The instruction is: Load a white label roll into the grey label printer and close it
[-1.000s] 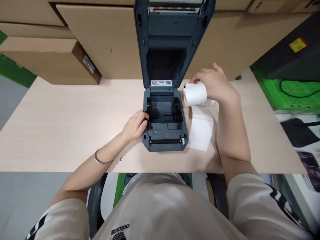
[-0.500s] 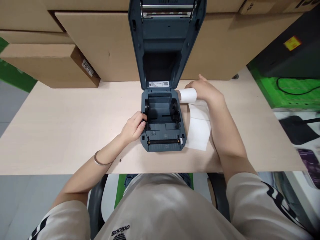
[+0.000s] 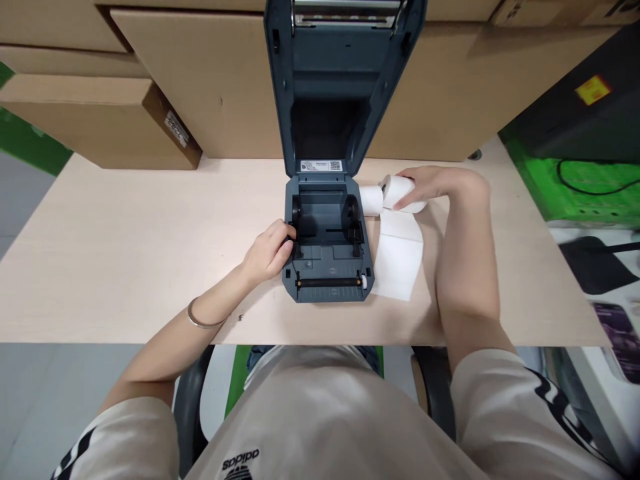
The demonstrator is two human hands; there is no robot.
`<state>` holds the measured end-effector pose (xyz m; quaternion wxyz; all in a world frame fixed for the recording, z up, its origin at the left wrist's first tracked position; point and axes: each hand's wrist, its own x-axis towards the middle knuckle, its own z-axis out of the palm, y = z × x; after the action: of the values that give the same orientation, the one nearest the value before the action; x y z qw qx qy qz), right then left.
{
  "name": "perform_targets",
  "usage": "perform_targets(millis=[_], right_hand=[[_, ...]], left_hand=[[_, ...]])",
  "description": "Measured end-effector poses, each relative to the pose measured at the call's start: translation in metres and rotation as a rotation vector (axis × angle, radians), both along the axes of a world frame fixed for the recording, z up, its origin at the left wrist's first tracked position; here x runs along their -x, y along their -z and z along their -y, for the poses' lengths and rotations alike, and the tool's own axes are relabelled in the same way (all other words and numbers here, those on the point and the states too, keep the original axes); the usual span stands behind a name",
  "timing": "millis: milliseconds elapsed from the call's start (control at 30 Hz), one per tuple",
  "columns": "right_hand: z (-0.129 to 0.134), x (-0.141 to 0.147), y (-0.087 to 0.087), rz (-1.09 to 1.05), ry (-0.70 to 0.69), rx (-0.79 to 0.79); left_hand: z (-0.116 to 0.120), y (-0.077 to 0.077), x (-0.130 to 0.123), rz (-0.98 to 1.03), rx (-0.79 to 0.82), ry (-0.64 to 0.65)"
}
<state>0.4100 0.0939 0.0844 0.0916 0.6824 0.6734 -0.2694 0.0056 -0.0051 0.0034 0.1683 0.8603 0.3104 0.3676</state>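
Note:
In front of me a dark blue-grey label printer (image 3: 329, 267) stands with its lid (image 3: 325, 73) raised, its roll bay bare. My left hand (image 3: 270, 250) is closed on the printer's left edge, the thumb outside and the fingertips at the rim. To the printer's right, my right hand (image 3: 430, 183) is closed around a white paper roll (image 3: 397, 190). A second white roll (image 3: 371, 200) lies between that roll and the printer's side. From the rolls a loose strip of blank labels (image 3: 399, 257) runs toward me; which roll it comes from I cannot tell.
Large cardboard boxes (image 3: 215, 87) line the back of the pale wooden table (image 3: 125, 253). A smaller carton (image 3: 100, 127) stands back left. At the right are a dark case (image 3: 575, 127), a green surface with a black cable (image 3: 595, 193), and a phone (image 3: 620, 340).
My right hand has come from behind the near roll to the right, and now a second paper roll shows in its grip. My left hand stays on the printer. The view has shifted slightly.

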Motion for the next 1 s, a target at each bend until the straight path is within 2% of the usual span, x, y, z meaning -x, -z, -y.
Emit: perform_targets(millis=[100,167,267,400,500,600,700,767,867,933,1000], right_hand=[[-0.003,-0.001,0.003,0.012,-0.021,-0.069],[0.0,-0.003,-0.003,0.014,-0.02,-0.125],[0.017,-0.007,-0.026,0.017,0.007,-0.221],[0.064,-0.02,-0.07,-0.058,0.008,-0.361],[0.099,-0.041,-0.09,-0.101,-0.068,-0.446],[0.117,-0.042,-0.096,-0.232,-0.301,-0.508],[0.117,0.002,-0.095,-0.36,-0.522,-0.517],[0.111,0.046,-0.089,-0.448,-0.514,-0.548],[0.099,0.103,-0.07,-0.56,-0.442,-0.605],[0.09,0.125,-0.054,-0.538,-0.478,-0.602],[0.082,0.135,-0.039,-0.471,-0.531,-0.583]], left_hand=[[0.0,0.0,0.0,0.015,-0.019,0.015],[0.0,-0.001,0.0,0.022,-0.018,0.02],[0.001,-0.001,0.0,0.011,0.014,0.016],[0.001,0.0,0.0,0.006,0.053,0.018],[0.0,0.001,-0.001,0.013,0.051,0.017],[0.001,0.001,-0.002,0.012,0.044,0.014],[0.001,0.001,-0.002,0.016,0.05,0.014],[0.001,0.001,-0.002,0.012,0.061,0.005],[0.0,0.001,-0.001,-0.007,0.074,-0.005],[0.0,0.002,-0.001,-0.021,0.08,-0.007],[0.0,0.001,-0.001,-0.025,0.082,-0.005]])
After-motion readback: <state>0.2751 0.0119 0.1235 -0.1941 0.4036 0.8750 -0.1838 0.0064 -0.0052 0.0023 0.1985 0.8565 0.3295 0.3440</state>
